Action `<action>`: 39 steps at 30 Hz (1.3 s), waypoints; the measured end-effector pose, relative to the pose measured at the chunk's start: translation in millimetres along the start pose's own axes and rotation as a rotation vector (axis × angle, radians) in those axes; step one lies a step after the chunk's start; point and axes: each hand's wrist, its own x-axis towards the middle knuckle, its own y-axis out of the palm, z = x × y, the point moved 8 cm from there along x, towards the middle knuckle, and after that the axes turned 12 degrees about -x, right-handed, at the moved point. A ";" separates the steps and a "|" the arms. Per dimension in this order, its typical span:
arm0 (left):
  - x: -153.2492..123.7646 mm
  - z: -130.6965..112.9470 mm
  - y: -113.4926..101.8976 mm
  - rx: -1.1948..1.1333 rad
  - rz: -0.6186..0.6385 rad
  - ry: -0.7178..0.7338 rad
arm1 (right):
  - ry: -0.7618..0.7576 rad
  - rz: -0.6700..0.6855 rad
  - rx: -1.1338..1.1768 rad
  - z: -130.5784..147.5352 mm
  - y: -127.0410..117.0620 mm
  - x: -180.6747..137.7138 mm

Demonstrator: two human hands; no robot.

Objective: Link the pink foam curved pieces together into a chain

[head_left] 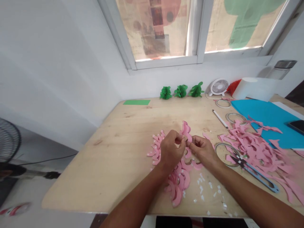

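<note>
Over the middle of the table, my left hand (171,148) and my right hand (204,150) pinch a curved pink paper piece (186,128) between thumbs and fingertips. Its scalloped upper end sticks up above the fingers, and part of it is hidden behind them. Left of my left hand lies a row of curved pink paper cutouts (155,148) with small pale spots on their ends. A looser pile of pink paper cutouts (178,182) lies below the hands, partly covered by my left forearm. Small white scraps (201,190) are scattered below my right hand.
At right are pink paper offcuts (258,145), scissors (258,177), tape rolls (236,118), a white pen (220,118) and blue sheets (268,117). Three green paper shapes (181,91), a small white fan (218,86) and a green strip (136,102) are at the back.
</note>
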 end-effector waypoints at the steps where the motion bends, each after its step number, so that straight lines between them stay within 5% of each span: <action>1: 0.0 0.7 1.1 -0.019 0.004 -0.013 | -0.007 -0.001 0.001 0.4 -0.1 0.2; 15: -3.7 3.4 6.5 -0.063 0.075 -0.077 | 0.016 0.008 0.005 -0.8 0.2 0.0; 39: -1.3 19.5 0.5 -0.214 -0.006 -0.214 | 0.122 0.131 0.096 -8.5 8.9 -4.9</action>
